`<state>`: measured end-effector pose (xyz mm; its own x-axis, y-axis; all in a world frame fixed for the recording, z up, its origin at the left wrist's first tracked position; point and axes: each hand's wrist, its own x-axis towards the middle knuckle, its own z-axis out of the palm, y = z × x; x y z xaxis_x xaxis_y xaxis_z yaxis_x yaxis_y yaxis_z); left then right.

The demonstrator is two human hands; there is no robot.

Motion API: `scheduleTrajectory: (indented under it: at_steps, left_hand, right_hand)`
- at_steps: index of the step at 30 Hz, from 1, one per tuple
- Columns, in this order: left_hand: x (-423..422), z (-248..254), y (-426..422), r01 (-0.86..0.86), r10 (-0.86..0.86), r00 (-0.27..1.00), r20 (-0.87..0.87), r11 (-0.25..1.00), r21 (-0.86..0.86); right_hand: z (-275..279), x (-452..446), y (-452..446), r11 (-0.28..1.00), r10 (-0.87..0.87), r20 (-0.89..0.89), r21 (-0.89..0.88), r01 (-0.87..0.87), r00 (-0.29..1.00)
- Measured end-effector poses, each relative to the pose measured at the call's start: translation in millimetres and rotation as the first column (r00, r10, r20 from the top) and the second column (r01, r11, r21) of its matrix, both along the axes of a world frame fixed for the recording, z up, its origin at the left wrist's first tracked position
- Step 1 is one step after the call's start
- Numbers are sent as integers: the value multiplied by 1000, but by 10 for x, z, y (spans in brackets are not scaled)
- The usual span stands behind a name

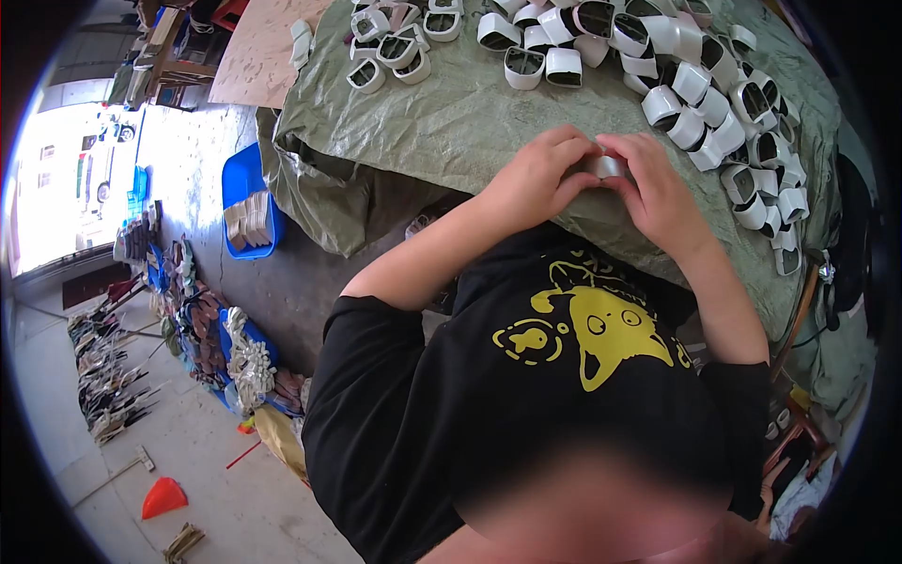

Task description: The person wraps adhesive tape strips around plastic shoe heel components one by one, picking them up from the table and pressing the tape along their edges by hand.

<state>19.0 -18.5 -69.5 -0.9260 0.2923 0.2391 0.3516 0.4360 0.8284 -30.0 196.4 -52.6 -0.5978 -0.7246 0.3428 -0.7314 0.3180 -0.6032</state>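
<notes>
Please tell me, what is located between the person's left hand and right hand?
In the head view, a small shiny white piece is between the left hand and the right hand; both hold it.

The head view looks steeply down, close over the black shirt (451,395), toward the cloth-covered table (423,132)

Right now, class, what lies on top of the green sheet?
Clusters of white looped pieces lie on the green sheet; whatever parts of the sheet they cover cannot be seen.
</notes>
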Motion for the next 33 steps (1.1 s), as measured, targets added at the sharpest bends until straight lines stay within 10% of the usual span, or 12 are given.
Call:
scheduleTrajectory:
  at_steps: [3, 10, 15, 18, 27, 33]
  left_hand:
    - [-42, -11, 30, -24, 14, 992, -123, 996, -81]
    - [-85, 24, -86, 44, -55, 992, -115, 994, -96]
    - [-129, 2, -110, 74, -111, 981, -157, 971, -227]
    - [-115, -94, -1, 6, -65, 967, -246, 973, -233]
    - [-76, 2, 22, 15, -75, 961, -267, 975, -220]
    - [-79, -102, 118, -53, -38, 957, -286, 952, -303]
  right_hand:
    - [-57, -22, -2, 1000, 5, -99, -16, -6, 995]
    - [38, -24, 158, 992, -68, 409, -71, 106, 910]
    - [40, -74, 223, 999, -44, 450, 41, 28, 892]
    - [-157, -51, 177, 1000, 25, 23, 4, -25, 999]
    - [7, -7, 234, 1000, -7, 257, 0, 7, 967]
    - [-88, -62, 178, 998, 57, -44, 31, -56, 997]
